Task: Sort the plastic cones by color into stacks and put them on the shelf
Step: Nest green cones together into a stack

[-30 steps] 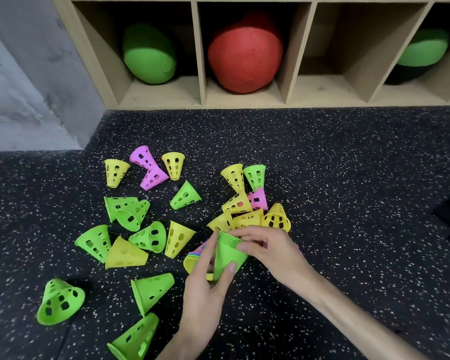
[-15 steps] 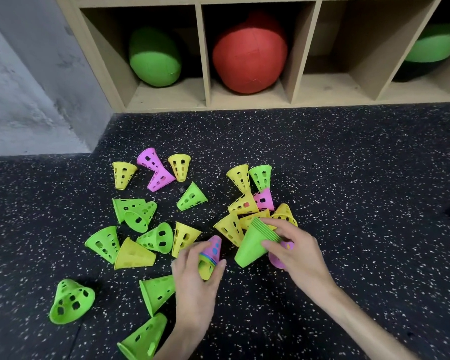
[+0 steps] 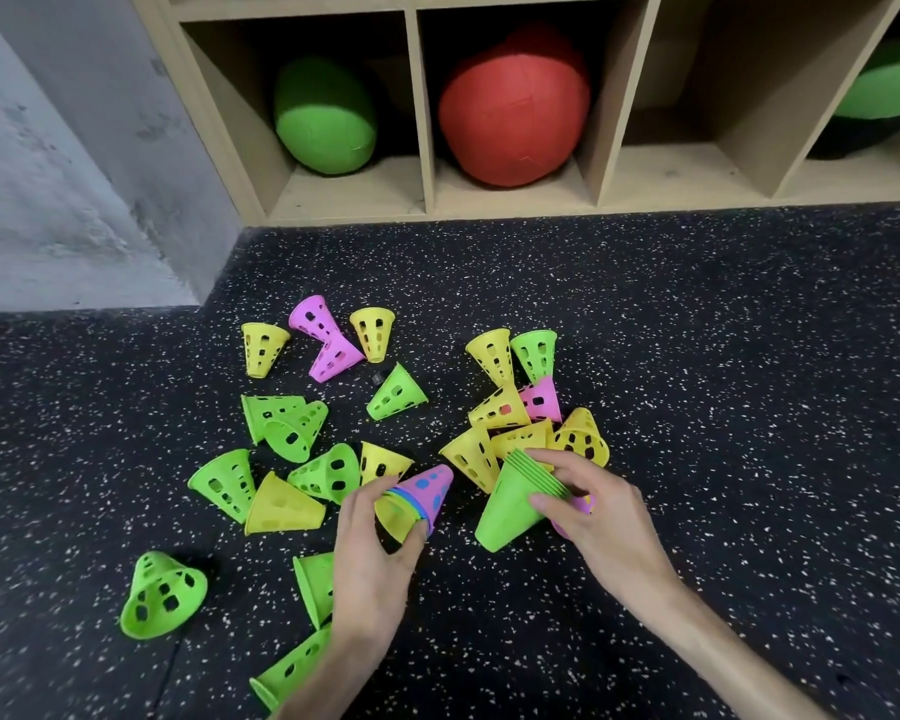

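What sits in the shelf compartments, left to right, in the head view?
Green padded ball → red padded ball → bare wooden compartment → green-and-black padded ball, partly cut off by the frame.

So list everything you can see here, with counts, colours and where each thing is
Green stack: one nested stack, green, held by the right hand, tip on the floor.
Mixed stack: one, pink outside with blue and yellow rims, in the left hand.
Loose green cones: about ten, mostly left and near side of the floor.
Loose yellow cones: about ten, scattered mid-floor.
Loose pink cones: at least three, two at the far left, one in the right cluster.
Floor: black, speckled.
Shelf: one, light wood, open cubbies.
Green balls: two, leftmost and rightmost cubbies.
Red ball: one, second cubby.
Wall: grey, left.
Left hand: grips the mixed stack.
Right hand: grips the green stack.
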A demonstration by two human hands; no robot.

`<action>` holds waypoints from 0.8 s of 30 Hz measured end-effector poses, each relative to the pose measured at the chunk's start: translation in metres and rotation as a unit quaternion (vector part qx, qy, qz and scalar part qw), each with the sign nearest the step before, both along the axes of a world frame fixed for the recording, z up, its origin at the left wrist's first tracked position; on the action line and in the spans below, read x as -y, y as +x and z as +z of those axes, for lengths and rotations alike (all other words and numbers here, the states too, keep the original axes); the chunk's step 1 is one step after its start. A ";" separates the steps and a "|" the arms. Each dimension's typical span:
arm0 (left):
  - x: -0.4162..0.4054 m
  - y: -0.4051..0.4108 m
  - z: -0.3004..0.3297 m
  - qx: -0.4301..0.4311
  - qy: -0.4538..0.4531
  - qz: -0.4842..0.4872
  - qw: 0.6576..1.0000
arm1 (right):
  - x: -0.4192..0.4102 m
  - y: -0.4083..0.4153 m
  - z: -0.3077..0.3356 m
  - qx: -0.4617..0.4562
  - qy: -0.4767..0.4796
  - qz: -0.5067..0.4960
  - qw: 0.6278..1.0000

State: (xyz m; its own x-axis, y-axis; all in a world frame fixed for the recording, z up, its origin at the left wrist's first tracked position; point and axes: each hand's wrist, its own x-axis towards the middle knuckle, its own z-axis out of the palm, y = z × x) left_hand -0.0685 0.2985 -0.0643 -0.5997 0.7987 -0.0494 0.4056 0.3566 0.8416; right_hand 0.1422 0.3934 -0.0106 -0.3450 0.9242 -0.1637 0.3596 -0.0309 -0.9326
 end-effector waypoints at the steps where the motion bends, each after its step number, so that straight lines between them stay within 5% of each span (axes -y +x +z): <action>1: 0.000 -0.001 0.001 -0.006 -0.002 -0.004 1.000 | 0.000 0.000 0.000 -0.002 -0.001 -0.001 1.000; 19: 0.005 -0.019 -0.004 -0.011 -0.023 -0.014 1.000 | 0.003 -0.013 0.004 0.001 0.021 0.014 1.000; 24: 0.032 -0.044 -0.002 -0.136 -0.069 -0.058 0.987 | 0.001 -0.014 0.007 -0.009 0.018 0.001 1.000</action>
